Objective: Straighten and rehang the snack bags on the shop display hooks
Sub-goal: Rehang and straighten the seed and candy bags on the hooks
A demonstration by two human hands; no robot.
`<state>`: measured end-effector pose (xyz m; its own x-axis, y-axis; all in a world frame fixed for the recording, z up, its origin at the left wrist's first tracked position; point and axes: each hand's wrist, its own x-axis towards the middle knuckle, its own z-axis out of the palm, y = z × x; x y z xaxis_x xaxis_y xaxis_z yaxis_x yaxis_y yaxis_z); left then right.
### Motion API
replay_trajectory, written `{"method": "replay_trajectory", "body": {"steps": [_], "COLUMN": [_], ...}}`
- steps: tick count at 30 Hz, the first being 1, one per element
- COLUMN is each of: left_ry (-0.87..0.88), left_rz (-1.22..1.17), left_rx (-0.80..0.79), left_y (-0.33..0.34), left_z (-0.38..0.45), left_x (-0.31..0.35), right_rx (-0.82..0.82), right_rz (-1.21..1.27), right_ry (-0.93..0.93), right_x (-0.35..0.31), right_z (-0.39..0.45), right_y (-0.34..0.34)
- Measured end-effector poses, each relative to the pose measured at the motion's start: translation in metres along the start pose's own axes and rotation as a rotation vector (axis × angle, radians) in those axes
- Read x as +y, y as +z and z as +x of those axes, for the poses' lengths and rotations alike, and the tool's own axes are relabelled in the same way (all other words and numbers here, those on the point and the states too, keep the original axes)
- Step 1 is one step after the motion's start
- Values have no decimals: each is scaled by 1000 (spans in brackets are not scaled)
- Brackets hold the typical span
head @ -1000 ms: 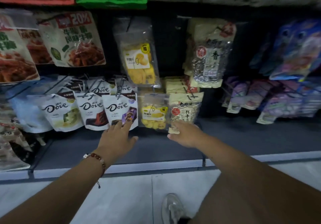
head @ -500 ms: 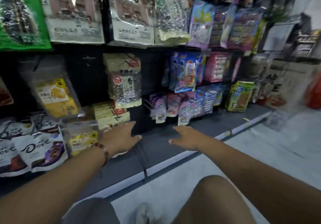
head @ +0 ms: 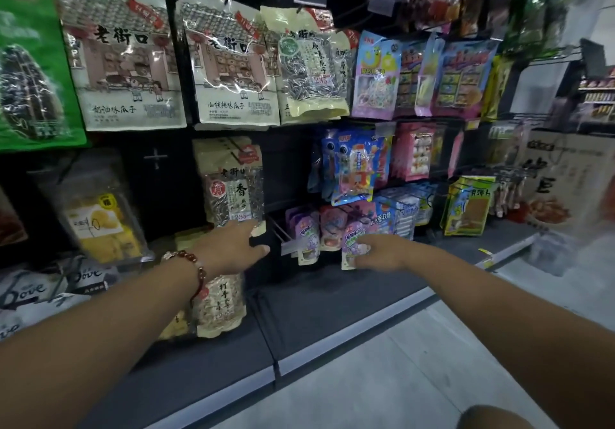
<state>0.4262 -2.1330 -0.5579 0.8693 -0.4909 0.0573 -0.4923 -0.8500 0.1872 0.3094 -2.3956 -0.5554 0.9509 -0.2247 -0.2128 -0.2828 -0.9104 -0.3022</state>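
My right hand [head: 379, 250] reaches out to a small purple snack bag [head: 353, 230] hanging low on the display, and its fingertips touch the bag's lower edge. Another purple bag [head: 307, 234] and a pink bag [head: 331, 229] hang on the hooks just to its left. My left hand [head: 233, 245], with a red bead bracelet on the wrist, is stretched out with straight fingers and holds nothing. It lies just under a clear sunflower seed bag [head: 234, 185]. The bare wire hooks [head: 278, 229] stick out between my two hands.
Big seed bags [head: 123, 59] hang across the upper row, and colourful candy bags [head: 357, 165] to the right. A mango bag [head: 96, 215] and Dove bags [head: 30, 292] hang at the left. The dark base shelf [head: 319, 299] runs below, with light floor tiles in front.
The view has swung right and up along the display. Both hands have moved right, away from the Dove and seed bags; my right hand now touches the purple bag.
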Motion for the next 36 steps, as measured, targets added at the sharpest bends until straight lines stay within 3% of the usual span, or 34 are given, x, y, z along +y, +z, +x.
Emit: {"method": "replay_trajectory", "body": {"steps": [13, 24, 30, 36], "left_ry": [53, 267, 381, 310], "left_rz": [-34, -143, -130, -98], "left_rx": [-84, -140, -260, -359], "left_y": [8, 15, -68, -199], "left_z": [104, 275, 277, 258], "left_x": [73, 176, 246, 290], "right_rx": [-23, 28, -1, -20], "right_rz": [158, 258, 296, 322], "right_ry": [-81, 163, 190, 199], "right_x": [51, 177, 165, 165], "right_z": [67, 159, 139, 107], "right_y": [-40, -128, -237, -354]}}
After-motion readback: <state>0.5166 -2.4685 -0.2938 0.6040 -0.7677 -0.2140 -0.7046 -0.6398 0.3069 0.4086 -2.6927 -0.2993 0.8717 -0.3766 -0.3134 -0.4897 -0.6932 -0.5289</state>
